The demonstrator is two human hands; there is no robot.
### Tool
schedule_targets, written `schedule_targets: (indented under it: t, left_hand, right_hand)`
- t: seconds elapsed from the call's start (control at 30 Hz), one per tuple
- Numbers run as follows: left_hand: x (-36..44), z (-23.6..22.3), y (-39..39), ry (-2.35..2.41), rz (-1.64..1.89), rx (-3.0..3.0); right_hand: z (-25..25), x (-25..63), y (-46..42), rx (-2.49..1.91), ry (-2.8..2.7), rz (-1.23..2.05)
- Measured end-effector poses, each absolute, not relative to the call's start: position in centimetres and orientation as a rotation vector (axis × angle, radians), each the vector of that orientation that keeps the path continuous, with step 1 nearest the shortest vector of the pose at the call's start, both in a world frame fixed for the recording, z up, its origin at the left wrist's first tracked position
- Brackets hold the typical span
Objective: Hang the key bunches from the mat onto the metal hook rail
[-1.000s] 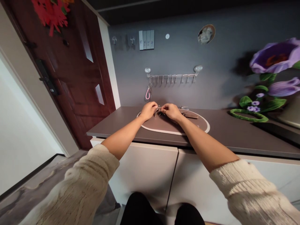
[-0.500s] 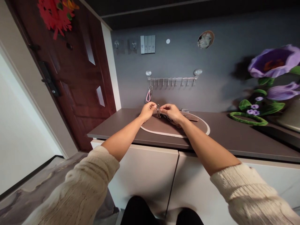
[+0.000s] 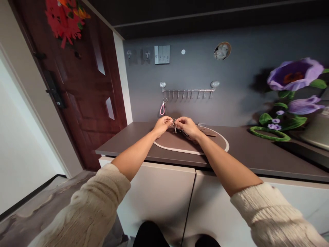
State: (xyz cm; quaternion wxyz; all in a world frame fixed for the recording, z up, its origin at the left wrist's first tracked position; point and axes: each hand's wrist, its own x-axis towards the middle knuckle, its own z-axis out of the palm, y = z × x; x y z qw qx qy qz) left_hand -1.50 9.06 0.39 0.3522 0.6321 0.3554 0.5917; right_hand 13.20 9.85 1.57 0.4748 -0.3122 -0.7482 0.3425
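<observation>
Grey wall (image 3: 239, 79) rises behind a brown desk (image 3: 120, 139) with pale cabinet doors (image 3: 164, 185) below, and a dark red door (image 3: 89, 113) bearing a red floral decoration (image 3: 63, 25) stands at the left. In the head view, the left hand (image 3: 162, 126) and the right hand (image 3: 187, 126) meet over an oval mat (image 3: 180, 145) with a pale border, near its back edge. Both have thumb and fingers pinched together at a small metal key ring (image 3: 174, 120), with keys (image 3: 175, 129) hanging from it between the fingertips, just above the mat. Dark items partly hidden under the right hand are too small to name. Right of that hand, a flat brown strip (image 3: 210, 133) lies on the mat, and a small metal piece (image 3: 201, 125) is near the mat's back edge. On the wall above, a clear hook rail (image 3: 189, 91) is held by two round suction cups; a pink loop keychain (image 3: 162, 109) hangs at its left end. Higher up are a panel (image 3: 162, 55) and a round opening (image 3: 222, 51). Purple artificial flowers (image 3: 295, 73) stand at the right, beside a fuzzy green loop (image 3: 269, 138) on the desk.
</observation>
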Motion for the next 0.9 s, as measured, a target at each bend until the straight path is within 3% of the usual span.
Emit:
schedule_targets:
  t: [0.5,0.9]
  left_hand:
    - [-1.58,0.14,9.08,1.001,1.553,1.809]
    - [-2.40,-0.47,9.97,1.512,1.637,1.864]
  right_hand:
    - [1.51,13.63,10.06,-0.848,-1.838,0.636]
    - [1.39,13.34,10.53,-0.875,-1.768,0.670]
